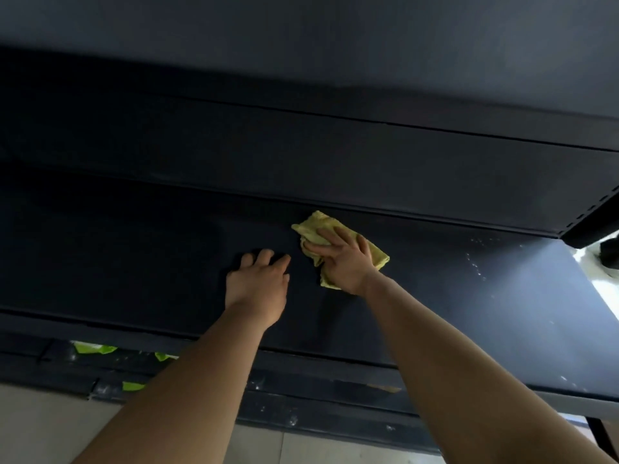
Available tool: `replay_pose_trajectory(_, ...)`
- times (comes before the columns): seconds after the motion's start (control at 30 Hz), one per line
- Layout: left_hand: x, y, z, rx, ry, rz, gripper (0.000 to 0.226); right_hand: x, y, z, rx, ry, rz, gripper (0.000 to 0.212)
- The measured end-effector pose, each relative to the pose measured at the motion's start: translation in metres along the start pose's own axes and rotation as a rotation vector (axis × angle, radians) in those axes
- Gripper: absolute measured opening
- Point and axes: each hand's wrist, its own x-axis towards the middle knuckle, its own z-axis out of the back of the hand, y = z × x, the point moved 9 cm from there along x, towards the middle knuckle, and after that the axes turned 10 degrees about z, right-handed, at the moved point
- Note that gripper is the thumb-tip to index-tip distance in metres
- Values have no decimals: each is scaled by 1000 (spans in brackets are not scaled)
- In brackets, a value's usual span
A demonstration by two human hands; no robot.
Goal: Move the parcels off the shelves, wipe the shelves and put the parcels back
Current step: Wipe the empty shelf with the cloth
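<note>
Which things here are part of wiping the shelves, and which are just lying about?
In use: yellow cloth, held by the right hand; dark shelf under it; left hand resting on that shelf.
Lying about: green scraps below the shelf front. No parcels show.

Yellow cloth [315,226], seemingly crumpled, on shelf [134,262]
</note>
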Motion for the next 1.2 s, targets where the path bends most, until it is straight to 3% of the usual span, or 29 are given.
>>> replay_pose_trajectory(0.17, 1, -2, 1, 76, -56, 17, 45, 34, -5, 2, -75, 54, -39, 59)
replay_pose_trajectory(0.4, 12, -14, -5, 93, -3, 111, 51, 37, -64, 20, -56, -8, -226, 57)
replay_pose_trajectory(0.7, 11, -14, -11, 82, 24, 153, 51, -40, -141, 42, -30, -72, -490, 62)
replay_pose_trajectory(0.83, 11, -14, -13, 83, 29, 141, 51, -71, -138, 39, -23, -106, -543, 62)
replay_pose_trajectory(1.0, 11, -15, -11, 71, 59, 120, 52, -78, -98, 18, -75, -97, -494, 60)
replay_pose_trajectory(1.2, -2, -14, -13, 13, 120, 54, 50, -80, -27, -13, -103, -80, -285, 58)
